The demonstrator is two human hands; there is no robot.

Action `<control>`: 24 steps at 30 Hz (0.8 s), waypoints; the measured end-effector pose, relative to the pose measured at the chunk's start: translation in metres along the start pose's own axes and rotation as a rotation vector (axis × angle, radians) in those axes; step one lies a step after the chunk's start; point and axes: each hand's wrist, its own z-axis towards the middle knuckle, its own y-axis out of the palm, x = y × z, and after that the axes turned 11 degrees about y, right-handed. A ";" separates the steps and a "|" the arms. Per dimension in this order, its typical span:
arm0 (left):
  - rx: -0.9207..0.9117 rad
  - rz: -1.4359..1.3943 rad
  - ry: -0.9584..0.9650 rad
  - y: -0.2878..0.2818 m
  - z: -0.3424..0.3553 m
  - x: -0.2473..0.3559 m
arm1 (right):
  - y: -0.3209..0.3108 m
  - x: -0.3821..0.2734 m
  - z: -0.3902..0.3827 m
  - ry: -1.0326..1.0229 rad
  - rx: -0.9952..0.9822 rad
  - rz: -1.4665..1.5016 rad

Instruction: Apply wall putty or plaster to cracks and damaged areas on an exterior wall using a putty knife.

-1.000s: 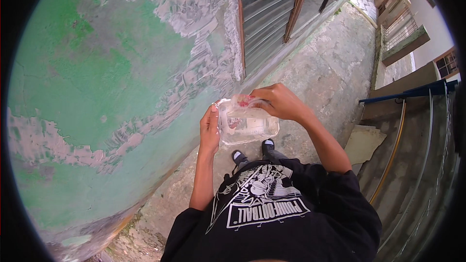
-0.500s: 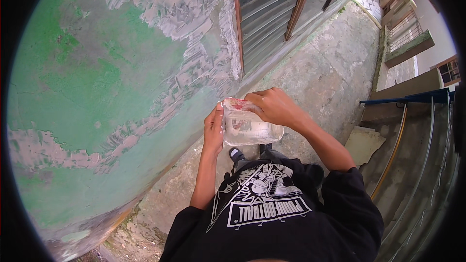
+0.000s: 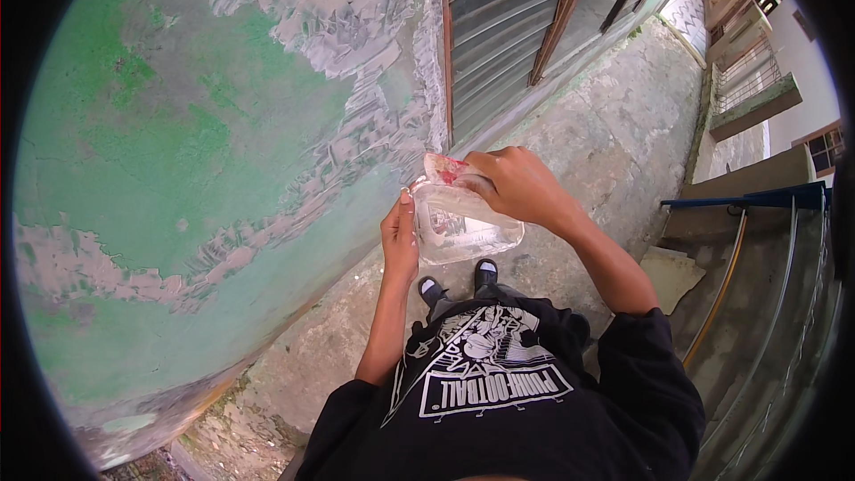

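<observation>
My left hand [image 3: 400,239] grips the left side of a clear rectangular plastic container [image 3: 472,252], thumb at its rim. White residue smears the inside of the container. In my right hand [image 3: 524,182] is a flat, whitish scraper [image 3: 445,167] with red marks, pinched above the far rim of the container; the fingers hide part of it. To the left stands a green wall [image 3: 205,125] with rough grey-white plaster patches [image 3: 329,0] spread over it.
Beyond my hands a louvred glass window [image 3: 508,27] with brown frames sits in the wall. Concrete paving [image 3: 614,116] runs along the wall and under my feet. At the right are a blue bar [image 3: 748,199], several thin rods and a broken pale slab [image 3: 668,281].
The scraper has come up out of the container to above its far rim, raised by my right hand. My left hand keeps hold of the container, and the view has shifted slightly.
</observation>
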 end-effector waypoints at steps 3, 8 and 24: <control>0.003 0.034 0.006 0.000 0.000 -0.003 | 0.009 0.005 0.001 0.020 -0.033 -0.055; 0.052 0.113 0.050 0.005 -0.004 -0.005 | 0.019 -0.006 0.004 0.079 -0.015 -0.049; 0.072 0.151 0.003 -0.005 -0.014 -0.004 | 0.034 -0.010 0.006 -0.039 -0.061 -0.079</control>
